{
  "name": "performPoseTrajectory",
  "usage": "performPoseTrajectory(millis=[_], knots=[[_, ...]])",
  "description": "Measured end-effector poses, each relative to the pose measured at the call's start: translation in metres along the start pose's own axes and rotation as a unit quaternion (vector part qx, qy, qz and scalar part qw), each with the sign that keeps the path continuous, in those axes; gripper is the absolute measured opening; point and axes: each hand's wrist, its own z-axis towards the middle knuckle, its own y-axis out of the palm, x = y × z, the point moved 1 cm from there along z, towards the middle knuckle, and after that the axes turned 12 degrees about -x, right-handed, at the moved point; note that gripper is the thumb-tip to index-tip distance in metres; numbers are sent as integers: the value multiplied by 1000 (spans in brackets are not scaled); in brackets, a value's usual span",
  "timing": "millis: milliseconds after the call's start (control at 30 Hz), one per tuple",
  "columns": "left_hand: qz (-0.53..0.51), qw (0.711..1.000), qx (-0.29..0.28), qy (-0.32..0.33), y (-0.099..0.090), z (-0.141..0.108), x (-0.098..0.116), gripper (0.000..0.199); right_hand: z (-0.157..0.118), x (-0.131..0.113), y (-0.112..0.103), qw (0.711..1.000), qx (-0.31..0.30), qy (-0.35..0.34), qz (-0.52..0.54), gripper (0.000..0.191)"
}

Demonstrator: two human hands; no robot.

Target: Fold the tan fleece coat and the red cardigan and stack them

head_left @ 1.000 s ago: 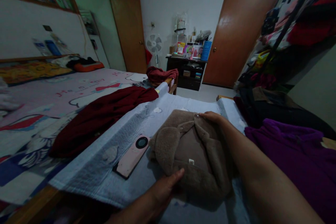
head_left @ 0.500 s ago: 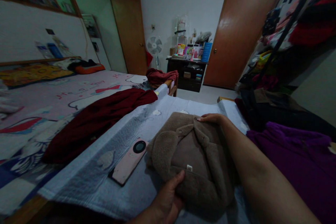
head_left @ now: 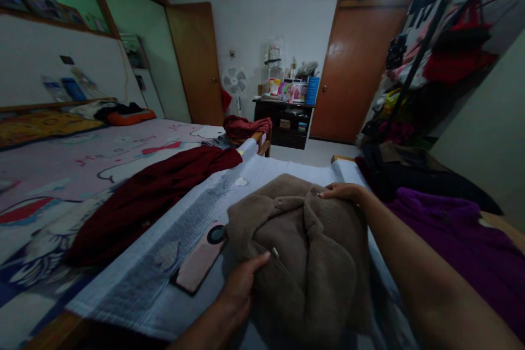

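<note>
A folded brown fleece jacket [head_left: 332, 262] lies on the pale blue cover [head_left: 283, 164], its collar and a small white label showing. At the near left edge of the collar, my left hand [head_left: 240, 284] grips the fabric, thumb on top and the other fingers hidden under it. My right hand [head_left: 340, 192] holds the jacket's far right part near a snap button, fingers closed on the cloth. Just left of the jacket, a pink phone [head_left: 199, 262] rests back side up, with a round dark camera ring.
A dark red garment [head_left: 164, 191] is spread along the left side, beside a bed with a printed sheet [head_left: 123, 147]. To the right lie a purple garment [head_left: 451, 240] and dark clothes [head_left: 426, 172]. Farther back stand a black cabinet [head_left: 283, 126] and a fan [head_left: 234, 81].
My left hand has moved left and slightly up with the collar edge, and the jacket's right collar flap now lies wider. My right hand has shifted slightly right. The view has tilted a little.
</note>
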Motion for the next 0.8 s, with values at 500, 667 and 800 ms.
performPoseTrajectory(millis=[500,667,800], knots=[[334,927,-152,-79,11,87,159,33,-90,51,126,942,99,-108,303,54],[419,875,-215,-111,19,139,183,38,-90,54,187,923,169,-85,335,63],[485,836,-207,-150,15,174,173,35,-77,62,219,912,169,-82,366,64]])
